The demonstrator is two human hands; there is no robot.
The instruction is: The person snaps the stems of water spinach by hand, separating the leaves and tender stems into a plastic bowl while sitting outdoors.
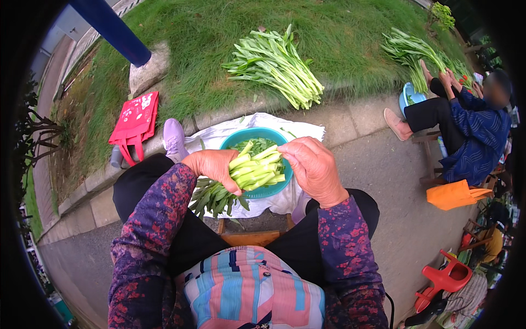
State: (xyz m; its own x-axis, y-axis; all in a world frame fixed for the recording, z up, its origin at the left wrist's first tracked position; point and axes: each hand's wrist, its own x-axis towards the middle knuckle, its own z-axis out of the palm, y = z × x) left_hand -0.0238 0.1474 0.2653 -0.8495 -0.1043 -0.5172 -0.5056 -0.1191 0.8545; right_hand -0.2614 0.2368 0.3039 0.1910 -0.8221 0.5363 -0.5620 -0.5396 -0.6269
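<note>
My left hand [213, 165] is wrapped round a bunch of leafy green vegetables [257, 169]. Their pale cut stalk ends point up and to the right, and the dark leaves hang down at the lower left. At the upper right end of the bunch, my right hand [313, 167] is closed, thumb and forefinger pinched at a stalk end. Under both hands stands a teal basin [249, 134] with green leaf pieces in it. It rests on a white plastic sheet [208, 134] between my feet, its near side partly hidden by the bunch.
A large pile of greens [276, 68] lies beyond the basin on the grass and kerb. Left of it are a red bag [136, 119] and a blue post [112, 30]. At right another person [476, 126] handles greens beside a blue basin [411, 97]; an orange bag [456, 195] hangs nearby.
</note>
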